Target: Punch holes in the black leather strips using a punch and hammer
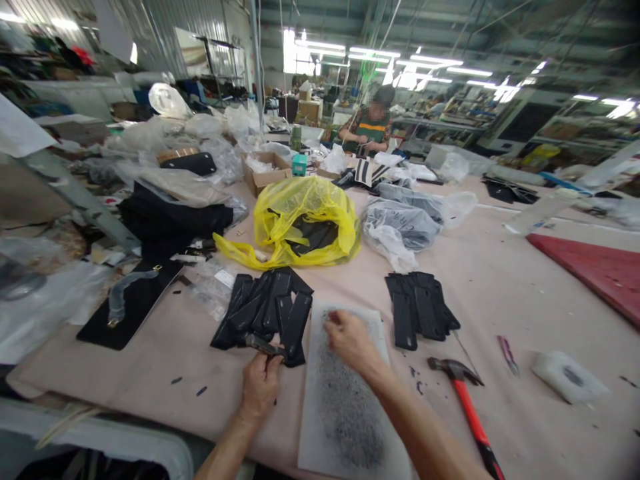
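Note:
My left hand point(259, 387) is closed around a dark metal tool point(265, 346), whose exact kind I cannot make out. The tool lies over the front edge of a loose pile of black strap-like pieces point(270, 303). Over the upper part of a white board point(310, 427) with a worn, speckled surface is my right hand point(353, 340). Its fingers are curled together and slightly blurred, hiding whatever may be between them. A second stack of black pieces point(423, 310) lies right of the board. Nearby rests a claw hammer point(465, 400) with a red and black handle.
Behind the piles sit a yellow plastic bag point(310, 193) holding black material and a clear bag point(400, 223). Pink-handled snips point(507, 353) and a white wrapped bundle point(570, 377) lie at right. A black panel point(130, 307) is at left. Across the table sits another person point(373, 127).

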The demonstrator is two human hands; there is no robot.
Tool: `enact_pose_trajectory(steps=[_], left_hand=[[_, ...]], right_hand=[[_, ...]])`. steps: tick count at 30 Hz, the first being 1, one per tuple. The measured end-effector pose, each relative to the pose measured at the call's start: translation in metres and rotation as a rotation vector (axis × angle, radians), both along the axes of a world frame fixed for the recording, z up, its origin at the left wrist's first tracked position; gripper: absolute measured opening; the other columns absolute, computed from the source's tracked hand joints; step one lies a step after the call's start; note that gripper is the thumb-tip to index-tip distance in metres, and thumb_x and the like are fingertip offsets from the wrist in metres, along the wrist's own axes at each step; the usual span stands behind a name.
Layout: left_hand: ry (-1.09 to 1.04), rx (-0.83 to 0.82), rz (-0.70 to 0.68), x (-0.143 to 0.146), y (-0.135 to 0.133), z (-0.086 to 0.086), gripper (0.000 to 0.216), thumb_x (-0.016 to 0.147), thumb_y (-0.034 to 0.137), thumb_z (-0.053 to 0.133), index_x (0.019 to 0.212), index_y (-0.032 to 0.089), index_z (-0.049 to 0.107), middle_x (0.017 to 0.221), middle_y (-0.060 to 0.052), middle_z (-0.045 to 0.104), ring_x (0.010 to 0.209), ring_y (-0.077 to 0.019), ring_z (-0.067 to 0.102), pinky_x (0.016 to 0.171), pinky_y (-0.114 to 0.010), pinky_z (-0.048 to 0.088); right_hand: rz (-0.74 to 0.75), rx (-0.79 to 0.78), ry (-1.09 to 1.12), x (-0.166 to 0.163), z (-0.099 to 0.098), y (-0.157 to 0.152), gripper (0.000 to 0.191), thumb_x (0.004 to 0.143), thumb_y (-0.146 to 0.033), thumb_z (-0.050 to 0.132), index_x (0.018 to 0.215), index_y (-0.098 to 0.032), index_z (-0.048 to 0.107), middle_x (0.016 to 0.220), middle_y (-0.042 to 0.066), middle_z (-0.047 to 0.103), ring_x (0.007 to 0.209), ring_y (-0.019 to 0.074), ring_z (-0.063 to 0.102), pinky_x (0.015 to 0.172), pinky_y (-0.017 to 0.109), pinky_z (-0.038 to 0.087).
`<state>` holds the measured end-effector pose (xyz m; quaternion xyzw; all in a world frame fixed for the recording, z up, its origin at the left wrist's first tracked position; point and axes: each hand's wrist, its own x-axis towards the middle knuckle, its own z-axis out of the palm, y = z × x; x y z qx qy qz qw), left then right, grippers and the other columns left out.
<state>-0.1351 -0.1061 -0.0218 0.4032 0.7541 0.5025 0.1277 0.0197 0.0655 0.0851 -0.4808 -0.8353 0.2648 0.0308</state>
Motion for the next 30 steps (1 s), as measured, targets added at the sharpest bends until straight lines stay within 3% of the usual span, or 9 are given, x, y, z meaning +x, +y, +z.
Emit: enact_pose_trajectory(steps=[3, 7, 10, 14, 20, 27, 30], left_hand=[[0.028, 0.002, 0.000, 0.000, -0.001, 0.001, 0.027, 0.088, 0.035, 0.051, 0.094, 0.019, 0.071, 0.092, -0.008, 0.077, 0.088, -0.0246, 0.073, 0.079, -0.035, 0.060], [0.058, 0.020, 0.021, 0.000, -0.002, 0.003, 0.026, 0.088, 0.033, 0.050, 0.093, 0.018, 0.071, 0.087, -0.007, 0.077, 0.082, -0.0239, 0.074, 0.074, -0.034, 0.060], [0.090, 0.029, 0.044, 0.000, -0.003, 0.002, 0.027, 0.088, 0.033, 0.050, 0.094, 0.018, 0.071, 0.085, -0.008, 0.077, 0.080, -0.0245, 0.074, 0.069, -0.033, 0.060], [0.109, 0.019, 0.065, -0.002, -0.005, 0.001, 0.027, 0.089, 0.035, 0.051, 0.093, 0.017, 0.071, 0.083, -0.008, 0.077, 0.079, -0.0249, 0.074, 0.071, -0.033, 0.060], [0.152, -0.005, 0.091, -0.004, -0.006, 0.001, 0.030, 0.089, 0.037, 0.050, 0.092, 0.017, 0.072, 0.084, -0.009, 0.077, 0.082, -0.0264, 0.074, 0.073, -0.034, 0.060], [0.167, -0.051, 0.103, -0.007, -0.005, -0.003, 0.034, 0.087, 0.043, 0.050, 0.092, 0.018, 0.072, 0.087, -0.010, 0.077, 0.083, -0.0275, 0.074, 0.069, -0.034, 0.058], [0.175, -0.070, 0.138, -0.007, -0.006, -0.002, 0.036, 0.084, 0.046, 0.050, 0.090, 0.018, 0.073, 0.087, -0.010, 0.077, 0.085, -0.0285, 0.073, 0.071, -0.035, 0.058]], right_hand=[[0.100, -0.003, -0.106, -0.056, -0.003, -0.032, 0.025, 0.086, -0.026, 0.056, 0.106, -0.012, 0.063, 0.096, 0.015, 0.072, 0.095, 0.0273, 0.069, 0.079, 0.033, 0.050], [0.066, 0.024, -0.145, -0.090, -0.012, -0.050, 0.033, 0.081, -0.022, 0.063, 0.109, -0.007, 0.058, 0.104, 0.022, 0.067, 0.096, 0.0302, 0.069, 0.077, 0.034, 0.051], [0.009, 0.042, -0.146, -0.097, -0.021, -0.058, 0.039, 0.079, -0.021, 0.064, 0.114, -0.008, 0.053, 0.115, 0.025, 0.061, 0.092, 0.0284, 0.069, 0.074, 0.034, 0.053], [-0.080, 0.069, -0.090, -0.098, -0.030, -0.063, 0.034, 0.077, -0.018, 0.061, 0.109, -0.014, 0.051, 0.116, 0.020, 0.060, 0.091, 0.0264, 0.069, 0.075, 0.035, 0.053], [-0.118, 0.063, -0.124, -0.106, -0.029, -0.061, 0.051, 0.073, -0.016, 0.067, 0.120, -0.008, 0.048, 0.123, 0.027, 0.055, 0.093, 0.0290, 0.069, 0.074, 0.035, 0.054], [-0.244, -0.074, -0.034, -0.113, -0.030, -0.046, 0.051, 0.068, -0.007, 0.065, 0.118, -0.006, 0.053, 0.105, 0.022, 0.066, 0.098, 0.0316, 0.067, 0.080, 0.036, 0.051], [-0.259, -0.130, 0.066, -0.107, -0.025, -0.041, 0.031, 0.074, -0.012, 0.061, 0.105, -0.013, 0.061, 0.096, 0.016, 0.070, 0.092, 0.0276, 0.069, 0.076, 0.033, 0.049]])
